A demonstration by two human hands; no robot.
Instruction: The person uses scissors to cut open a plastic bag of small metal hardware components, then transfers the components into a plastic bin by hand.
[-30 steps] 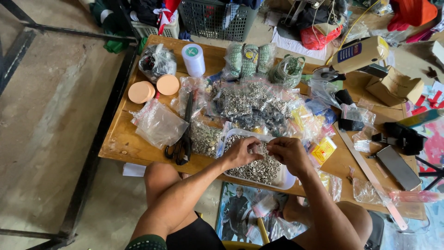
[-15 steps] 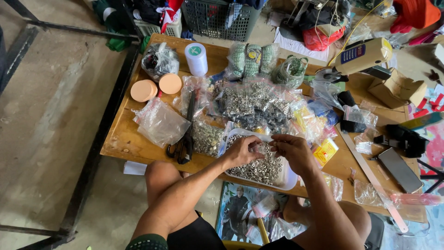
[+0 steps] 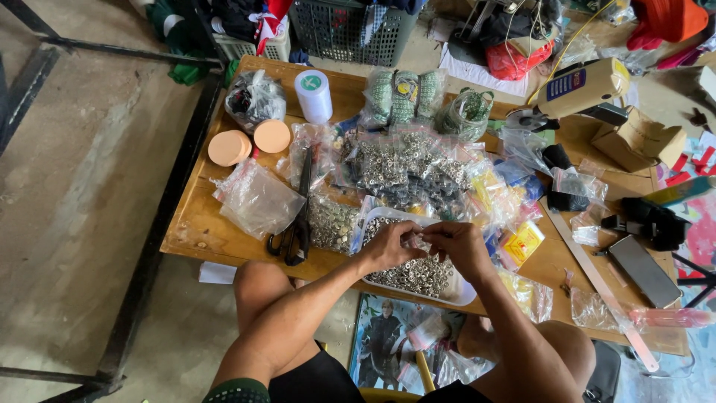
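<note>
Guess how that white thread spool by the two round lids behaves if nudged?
The white thread spool stands upright and tall, so it would probably tip. Being cylindrical, it would likely then roll across the wooden table. It looks light.

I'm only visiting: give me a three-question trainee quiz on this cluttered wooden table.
1. True or false: both hands meet over the white tray of small silver metal rings.
2. Which lies nearer the left hand: A) black-handled scissors, B) white thread spool?
3. What colour are the two round discs near the table's far left corner?

Key: 1 true; 2 A; 3 peach-orange.
</note>
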